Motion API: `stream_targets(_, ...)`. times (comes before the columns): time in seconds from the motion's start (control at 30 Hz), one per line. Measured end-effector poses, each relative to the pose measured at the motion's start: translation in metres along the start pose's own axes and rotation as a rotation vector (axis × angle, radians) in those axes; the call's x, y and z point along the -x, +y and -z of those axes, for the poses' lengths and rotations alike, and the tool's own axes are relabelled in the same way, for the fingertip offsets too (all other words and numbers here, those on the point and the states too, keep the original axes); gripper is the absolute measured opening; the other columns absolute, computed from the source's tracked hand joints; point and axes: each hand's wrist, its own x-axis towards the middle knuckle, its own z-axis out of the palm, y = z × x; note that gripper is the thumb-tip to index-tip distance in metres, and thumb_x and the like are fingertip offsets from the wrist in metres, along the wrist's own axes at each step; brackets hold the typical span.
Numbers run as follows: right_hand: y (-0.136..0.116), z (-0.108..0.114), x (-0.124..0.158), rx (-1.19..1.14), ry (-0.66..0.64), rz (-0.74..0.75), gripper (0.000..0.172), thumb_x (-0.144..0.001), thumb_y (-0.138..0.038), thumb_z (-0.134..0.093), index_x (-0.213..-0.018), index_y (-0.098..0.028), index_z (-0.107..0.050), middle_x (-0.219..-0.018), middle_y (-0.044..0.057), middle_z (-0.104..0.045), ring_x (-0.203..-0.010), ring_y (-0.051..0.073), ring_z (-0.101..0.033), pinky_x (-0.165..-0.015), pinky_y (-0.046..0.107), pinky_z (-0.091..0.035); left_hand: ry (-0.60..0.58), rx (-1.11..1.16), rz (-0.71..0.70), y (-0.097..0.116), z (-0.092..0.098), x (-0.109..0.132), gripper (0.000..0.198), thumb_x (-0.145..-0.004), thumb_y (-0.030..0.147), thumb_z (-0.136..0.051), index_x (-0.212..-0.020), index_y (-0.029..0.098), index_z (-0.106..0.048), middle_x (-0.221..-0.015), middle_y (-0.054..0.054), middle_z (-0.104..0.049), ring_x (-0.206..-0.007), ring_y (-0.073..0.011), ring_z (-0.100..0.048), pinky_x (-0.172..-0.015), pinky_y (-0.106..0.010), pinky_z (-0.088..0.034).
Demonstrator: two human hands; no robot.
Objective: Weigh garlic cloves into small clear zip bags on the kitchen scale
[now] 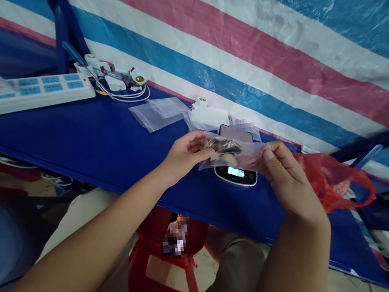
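My left hand [184, 154] and my right hand [285, 173] hold a small clear plastic bag [232, 153] between them, each pinching one end. Dark small items lie inside the bag. The bag hangs just above a small digital scale [236, 175] with a lit display, which stands on the blue table [91, 139]. Both hands have their fingers closed on the bag's edges.
Empty clear bags [159, 113] and a white part [208, 114] lie behind the scale. A white power strip [30, 92], a screwdriver [82, 65] and white cables sit at the far left. A red plastic bag [332, 179] lies right. A red stool [159, 272] stands below. A striped tarp [273, 38] backs the table.
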Motion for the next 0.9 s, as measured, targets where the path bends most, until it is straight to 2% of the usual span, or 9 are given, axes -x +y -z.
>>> stream_targets(0.17, -0.006, -0.002, 0.003, -0.071, -0.009, -0.059, 0.017, -0.102, -0.045, -0.054, -0.099, -0.029, -0.056, -0.092, -0.001, -0.05, -0.086, 0.014, -0.051, -0.08, 0.025, -0.044, -0.028, 0.076, 0.051, 0.001, -0.001, 0.0, 0.049, -0.072, 0.026, -0.084, -0.117, 0.019, -0.064, -0.097, -0.003, -0.073, -0.088, -0.0164, -0.07, -0.089, -0.037, -0.055)
stream_targets(0.43, -0.003, -0.002, 0.002, -0.169, 0.025, -0.079, 0.012, -0.098, -0.042, -0.061, -0.099, -0.03, -0.058, -0.096, 0.0, -0.053, -0.092, 0.016, -0.053, -0.085, 0.026, -0.045, 0.004, 0.099, 0.074, 0.002, -0.002, 0.0, 0.051, -0.074, 0.029, -0.084, -0.119, 0.019, -0.063, -0.101, -0.006, -0.074, -0.091, -0.0181, -0.071, -0.084, -0.035, -0.058)
stream_targets(0.63, -0.001, -0.008, 0.0, -0.245, -0.011, -0.131, 0.012, -0.096, -0.041, -0.064, -0.099, -0.03, -0.06, -0.093, -0.001, -0.052, -0.079, 0.015, -0.051, -0.072, 0.025, -0.046, 0.025, 0.074, 0.052, 0.002, -0.003, 0.0, 0.049, -0.073, 0.024, -0.083, -0.117, 0.019, -0.063, -0.101, -0.005, -0.074, -0.094, -0.0185, -0.072, -0.087, -0.035, -0.058)
stream_targets(0.77, 0.0, -0.004, 0.003, -0.243, -0.039, -0.15, 0.012, -0.097, -0.041, -0.063, -0.102, -0.03, -0.061, -0.095, -0.001, -0.053, -0.083, 0.015, -0.052, -0.074, 0.025, -0.045, 0.056, 0.025, 0.021, 0.001, -0.003, -0.001, 0.05, -0.074, 0.028, -0.083, -0.118, 0.018, -0.063, -0.099, -0.005, -0.075, -0.094, -0.0186, -0.071, -0.086, -0.033, -0.057)
stream_targets(0.9, -0.005, 0.004, 0.007, -0.156, -0.057, -0.135, 0.014, -0.096, -0.042, -0.064, -0.101, -0.029, -0.062, -0.09, -0.001, -0.052, -0.08, 0.016, -0.049, -0.073, 0.026, -0.044, 0.059, -0.001, 0.039, -0.001, -0.001, -0.002, 0.051, -0.074, 0.033, -0.085, -0.118, 0.018, -0.065, -0.093, -0.005, -0.075, -0.082, -0.016, -0.07, -0.077, -0.031, -0.055)
